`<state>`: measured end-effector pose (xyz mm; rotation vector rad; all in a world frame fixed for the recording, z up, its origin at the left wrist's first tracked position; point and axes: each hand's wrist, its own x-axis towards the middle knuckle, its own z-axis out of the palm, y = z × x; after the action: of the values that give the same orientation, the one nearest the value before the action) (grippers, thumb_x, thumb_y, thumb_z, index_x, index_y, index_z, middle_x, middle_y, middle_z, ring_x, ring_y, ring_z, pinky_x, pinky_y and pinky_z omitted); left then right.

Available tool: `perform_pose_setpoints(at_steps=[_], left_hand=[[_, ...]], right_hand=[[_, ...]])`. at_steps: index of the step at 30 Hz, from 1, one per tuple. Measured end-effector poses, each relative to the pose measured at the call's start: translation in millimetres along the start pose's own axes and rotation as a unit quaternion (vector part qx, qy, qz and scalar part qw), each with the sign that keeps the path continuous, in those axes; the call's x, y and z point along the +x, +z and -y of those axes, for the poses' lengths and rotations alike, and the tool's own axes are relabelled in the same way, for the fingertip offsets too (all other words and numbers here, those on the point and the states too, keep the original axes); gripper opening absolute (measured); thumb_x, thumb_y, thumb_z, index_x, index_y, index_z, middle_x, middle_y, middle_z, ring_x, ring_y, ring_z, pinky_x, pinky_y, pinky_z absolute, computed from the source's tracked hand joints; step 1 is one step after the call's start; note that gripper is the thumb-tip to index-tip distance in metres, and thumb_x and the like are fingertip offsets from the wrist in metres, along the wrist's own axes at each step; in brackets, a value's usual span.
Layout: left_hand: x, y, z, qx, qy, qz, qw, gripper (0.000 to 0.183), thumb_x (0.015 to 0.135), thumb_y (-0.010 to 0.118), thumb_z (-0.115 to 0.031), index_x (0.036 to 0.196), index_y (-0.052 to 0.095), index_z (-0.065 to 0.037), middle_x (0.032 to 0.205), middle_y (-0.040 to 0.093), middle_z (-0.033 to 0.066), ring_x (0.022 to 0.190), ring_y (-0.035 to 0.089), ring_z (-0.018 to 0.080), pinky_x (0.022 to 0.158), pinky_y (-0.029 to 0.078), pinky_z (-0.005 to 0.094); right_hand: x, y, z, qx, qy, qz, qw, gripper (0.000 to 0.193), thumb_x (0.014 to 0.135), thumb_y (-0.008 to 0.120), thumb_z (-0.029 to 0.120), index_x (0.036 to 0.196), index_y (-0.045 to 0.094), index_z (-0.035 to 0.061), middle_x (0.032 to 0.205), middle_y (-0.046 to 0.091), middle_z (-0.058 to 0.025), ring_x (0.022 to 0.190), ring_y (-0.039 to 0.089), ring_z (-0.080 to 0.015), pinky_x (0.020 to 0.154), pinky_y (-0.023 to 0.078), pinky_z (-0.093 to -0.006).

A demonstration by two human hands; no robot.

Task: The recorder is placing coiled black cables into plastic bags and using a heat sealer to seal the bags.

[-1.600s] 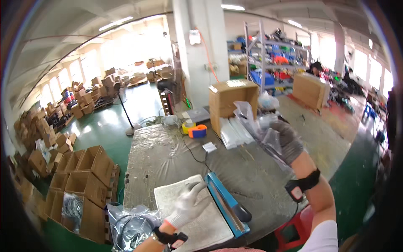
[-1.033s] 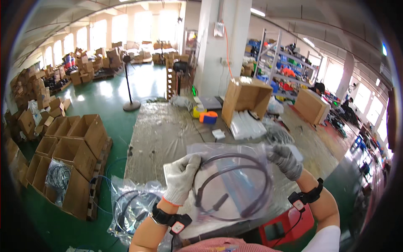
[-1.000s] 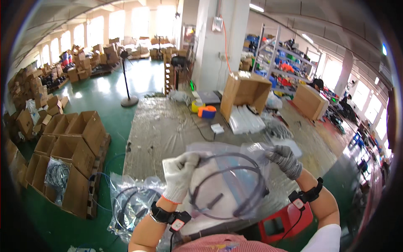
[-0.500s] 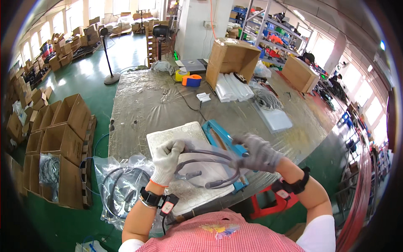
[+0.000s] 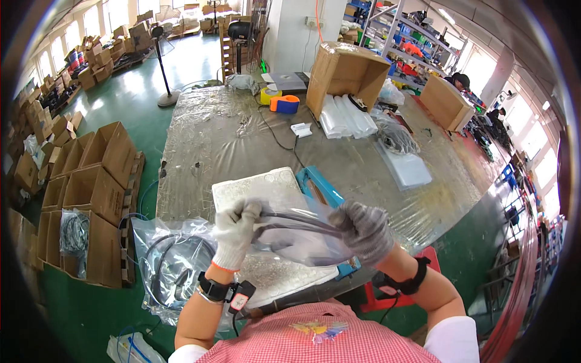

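Note:
A clear plastic bag point(image 5: 311, 251) with a coiled dark cable point(image 5: 289, 225) inside stretches between my two gloved hands, blurred by motion. My left hand point(image 5: 237, 227), in a white glove, is closed on the bag's left side. On the right side, my right hand point(image 5: 364, 228), in a greyer glove, grips the bag with curled fingers. Below them lies a white foam slab point(image 5: 284, 283), partly hidden by the bag and hands. A blue heat-sealer-like tool point(image 5: 316, 184) sits along the slab's right edge, its middle covered by the bag and my right hand.
Bagged cables point(image 5: 175, 266) lie by my left forearm. Open cardboard boxes point(image 5: 91, 187) stack on a pallet at left. Across the table are a box point(image 5: 339, 66) with plastic rolls, a tape dispenser point(image 5: 284, 104) and flat bags point(image 5: 408, 169). A red stool point(image 5: 372, 296) stands below right.
The cable coil, looser and partly uncovered before, now sits flattened inside the bag. My right hand has turned and closed on the bag's right side; my left has shifted slightly.

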<state>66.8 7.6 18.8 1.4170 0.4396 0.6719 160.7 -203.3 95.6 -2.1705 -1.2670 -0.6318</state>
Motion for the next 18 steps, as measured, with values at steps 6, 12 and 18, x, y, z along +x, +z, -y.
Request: perform_pose_setpoints(at_steps=[6,12,18], left_hand=[[58.0,22.3,-4.9,0.340,0.037,0.140,0.929,0.020,0.086,0.055,-0.016,0.094,0.070,-0.008,0.077,0.069,0.0099,0.071,0.067,0.0212,0.066,0.052,0.0314],[67.7,86.0,108.7,0.475,-0.059,0.321,0.817,0.025,0.087,0.052,-0.029,0.099,0.070,-0.017,0.091,0.069,0.0100,0.091,0.064,0.0289,0.081,0.049,0.0365],[77.8,124.1,124.3,0.495,-0.140,0.349,0.783,0.025,0.088,0.054,-0.037,0.099,0.070,-0.021,0.088,0.069,0.0074,0.084,0.066,0.0265,0.076,0.051,0.0378]], right_hand=[[-62.8,15.7,-2.6,0.109,0.230,0.245,0.935,0.034,0.080,0.071,0.035,0.077,0.056,0.0045,0.060,0.058,-0.0110,0.054,0.058,-0.0292,0.052,0.047,-0.0366],[-170.0,61.4,-65.9,0.126,0.415,0.406,0.804,0.039,0.083,0.063,0.037,0.099,0.060,0.0017,0.087,0.066,-0.0177,0.081,0.064,-0.0335,0.076,0.050,-0.0392],[-127.9,113.1,-159.7,0.319,0.494,0.217,0.779,0.049,0.078,0.072,0.018,0.120,0.054,0.0009,0.108,0.062,-0.0138,0.093,0.059,-0.0194,0.081,0.048,-0.0306]])
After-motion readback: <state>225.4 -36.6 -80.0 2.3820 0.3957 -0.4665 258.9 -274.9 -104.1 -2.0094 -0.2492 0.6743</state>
